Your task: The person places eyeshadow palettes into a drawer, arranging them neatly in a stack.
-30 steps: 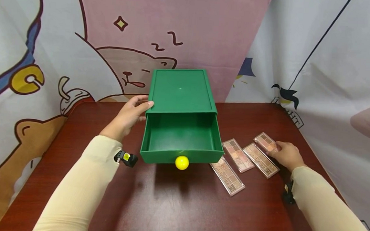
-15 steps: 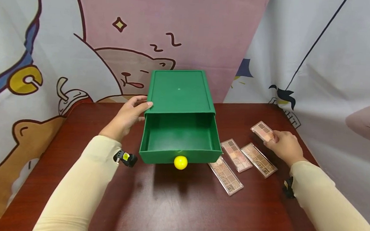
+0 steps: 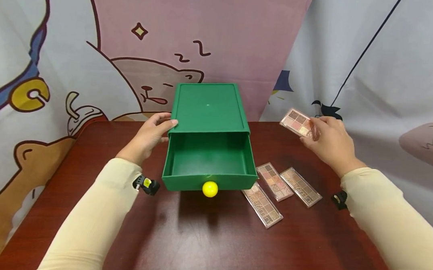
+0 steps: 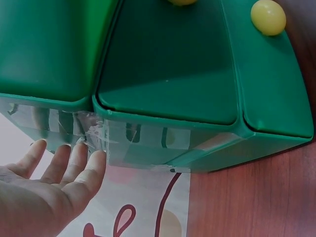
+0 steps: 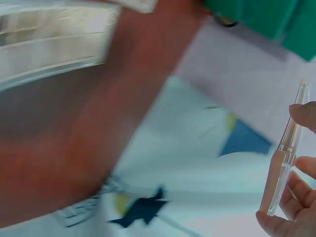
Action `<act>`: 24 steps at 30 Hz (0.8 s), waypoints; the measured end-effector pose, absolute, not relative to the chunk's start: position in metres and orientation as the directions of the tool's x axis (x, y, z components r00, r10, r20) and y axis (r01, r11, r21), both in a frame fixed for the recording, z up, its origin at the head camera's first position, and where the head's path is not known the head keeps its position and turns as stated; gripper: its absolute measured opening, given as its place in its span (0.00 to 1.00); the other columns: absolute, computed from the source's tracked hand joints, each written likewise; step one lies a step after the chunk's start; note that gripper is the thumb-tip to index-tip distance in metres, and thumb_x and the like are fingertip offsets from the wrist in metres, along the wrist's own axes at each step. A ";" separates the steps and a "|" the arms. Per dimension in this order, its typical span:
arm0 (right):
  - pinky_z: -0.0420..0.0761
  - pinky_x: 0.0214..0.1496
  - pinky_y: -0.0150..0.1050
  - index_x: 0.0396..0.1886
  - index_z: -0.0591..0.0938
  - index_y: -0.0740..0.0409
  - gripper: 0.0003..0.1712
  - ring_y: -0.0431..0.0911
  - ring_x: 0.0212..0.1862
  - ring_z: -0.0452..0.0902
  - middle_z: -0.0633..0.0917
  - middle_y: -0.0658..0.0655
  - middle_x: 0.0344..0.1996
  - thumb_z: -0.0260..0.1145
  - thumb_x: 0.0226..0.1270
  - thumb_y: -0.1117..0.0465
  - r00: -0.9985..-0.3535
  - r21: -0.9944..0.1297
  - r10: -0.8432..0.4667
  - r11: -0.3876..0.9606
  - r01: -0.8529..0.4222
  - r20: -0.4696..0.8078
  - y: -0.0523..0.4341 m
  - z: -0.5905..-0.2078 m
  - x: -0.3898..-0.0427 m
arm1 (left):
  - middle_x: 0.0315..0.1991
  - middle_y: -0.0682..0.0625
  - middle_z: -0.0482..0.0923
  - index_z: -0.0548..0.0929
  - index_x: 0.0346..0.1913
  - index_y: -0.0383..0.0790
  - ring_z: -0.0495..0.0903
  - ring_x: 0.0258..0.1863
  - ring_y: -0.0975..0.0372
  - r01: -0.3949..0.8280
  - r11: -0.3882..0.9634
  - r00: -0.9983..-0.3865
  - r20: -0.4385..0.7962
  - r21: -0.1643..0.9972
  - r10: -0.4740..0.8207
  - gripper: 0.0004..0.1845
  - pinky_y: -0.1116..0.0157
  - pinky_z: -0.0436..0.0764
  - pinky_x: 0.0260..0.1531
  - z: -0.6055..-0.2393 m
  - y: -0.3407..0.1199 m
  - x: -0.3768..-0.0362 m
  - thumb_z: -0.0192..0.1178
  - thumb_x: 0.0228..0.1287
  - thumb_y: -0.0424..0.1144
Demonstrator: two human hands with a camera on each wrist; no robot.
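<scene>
We held one palette (image 3: 296,123) up in the right hand (image 3: 334,144), above the far right of the bench (image 3: 200,247).
That hand pinched the palette's right end between thumb and fingers; our left hand (image 3: 147,137), fingers loosely extended, rested its thumb on the green cabinet's (image 3: 208,106) near left top edge. The pulled-out drawer (image 3: 185,183) stood between both hands. Half a second earlier the palette was lower, nearer the three other palettes (image 3: 301,187), which stayed lying.
</scene>
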State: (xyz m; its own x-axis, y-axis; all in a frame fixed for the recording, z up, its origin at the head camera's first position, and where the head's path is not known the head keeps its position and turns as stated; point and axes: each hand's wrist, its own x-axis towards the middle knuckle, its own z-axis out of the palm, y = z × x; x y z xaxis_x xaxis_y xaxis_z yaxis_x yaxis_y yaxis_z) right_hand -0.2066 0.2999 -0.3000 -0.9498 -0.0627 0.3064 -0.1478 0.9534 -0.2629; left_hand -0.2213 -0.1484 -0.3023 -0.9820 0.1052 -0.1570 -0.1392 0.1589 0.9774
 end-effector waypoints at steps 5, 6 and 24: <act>0.69 0.48 0.67 0.64 0.73 0.62 0.35 0.63 0.59 0.62 0.72 0.67 0.58 0.69 0.58 0.52 -0.926 -0.260 -0.118 0.940 -0.220 0.360 0.275 -0.271 -0.204 | 0.71 0.42 0.56 0.57 0.74 0.40 0.65 0.64 0.51 -0.139 0.151 -0.982 -0.156 0.979 0.109 0.35 0.52 0.69 0.63 -0.303 -0.148 -0.223 0.56 0.70 0.48; 0.69 0.49 0.66 0.63 0.74 0.62 0.35 0.63 0.59 0.62 0.72 0.67 0.57 0.70 0.58 0.53 -0.918 -0.256 -0.136 0.936 -0.242 0.372 0.270 -0.266 -0.203 | 0.71 0.42 0.56 0.57 0.74 0.40 0.65 0.64 0.51 -0.140 0.150 -0.981 -0.157 0.979 0.110 0.35 0.52 0.69 0.63 -0.303 -0.148 -0.223 0.56 0.70 0.48; 0.78 0.44 0.56 0.60 0.78 0.64 0.33 0.58 0.56 0.67 0.76 0.63 0.54 0.74 0.54 0.56 -0.768 -0.047 -0.466 0.842 -0.537 0.439 0.176 -0.214 -0.181 | 0.72 0.43 0.55 0.57 0.74 0.41 0.65 0.65 0.51 -0.146 0.156 -0.980 -0.164 0.977 0.113 0.35 0.52 0.69 0.63 -0.303 -0.150 -0.222 0.56 0.69 0.48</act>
State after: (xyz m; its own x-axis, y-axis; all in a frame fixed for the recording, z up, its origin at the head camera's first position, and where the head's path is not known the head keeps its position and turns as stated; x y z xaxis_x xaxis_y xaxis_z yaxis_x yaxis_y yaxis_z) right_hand -0.1807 0.1765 -0.2142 -0.7683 -0.4656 0.4392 -0.5372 0.8421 -0.0470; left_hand -0.2223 -0.1504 -0.3025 -0.9799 0.1127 -0.1644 -0.1460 0.1559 0.9769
